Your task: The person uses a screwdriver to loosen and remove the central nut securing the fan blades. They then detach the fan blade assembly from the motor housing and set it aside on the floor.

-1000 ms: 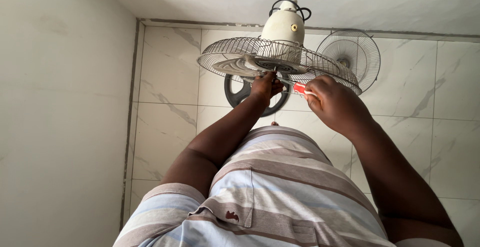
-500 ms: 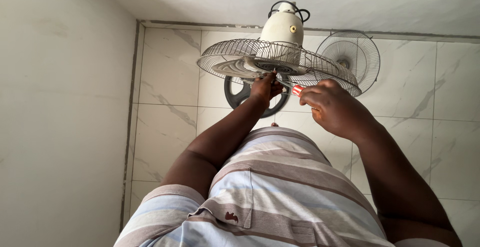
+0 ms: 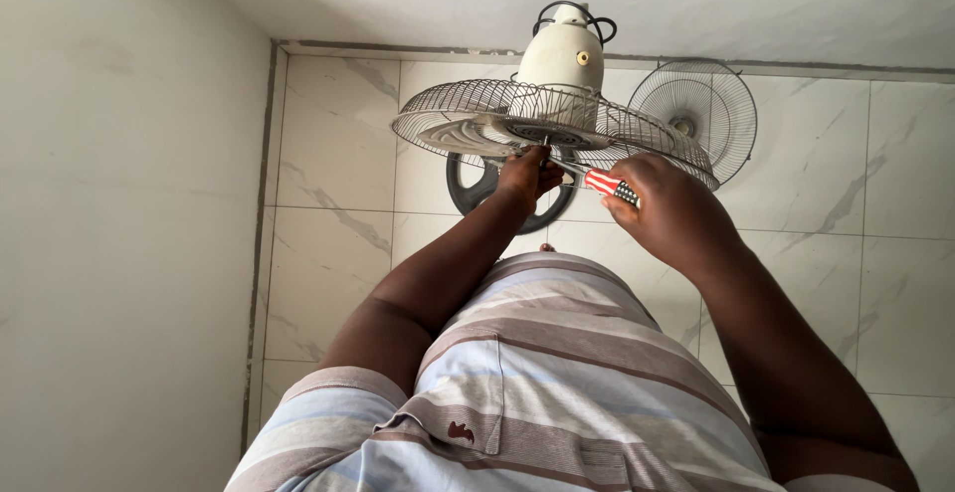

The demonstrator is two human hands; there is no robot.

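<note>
Where pale, grey-veined marble floor tiles [image 3: 338, 164] meet a plain off-white plaster wall [image 3: 119, 203] along a dark grout seam, seen from straight above: a cream plastic fan motor housing [image 3: 563, 54] with a black cord looped on top, fronted by a round grey wire fan guard [image 3: 477, 119], domed and finely ribbed. Beneath it, a dark ring-shaped fan base [image 3: 477, 189]; just beside, lying flat on the tiles, a second round wire grille [image 3: 708, 114]. Left hand [image 3: 527, 174] up under the guard's centre, fingers curled close at the hub, contents too hidden to tell. Right hand [image 3: 668, 211] wrapped tight around a red-and-white striped screwdriver handle [image 3: 609, 185], metal shaft angled toward the hub. Below, a soft striped knit shirt [image 3: 537, 383] in grey, white and pale blue.
</note>
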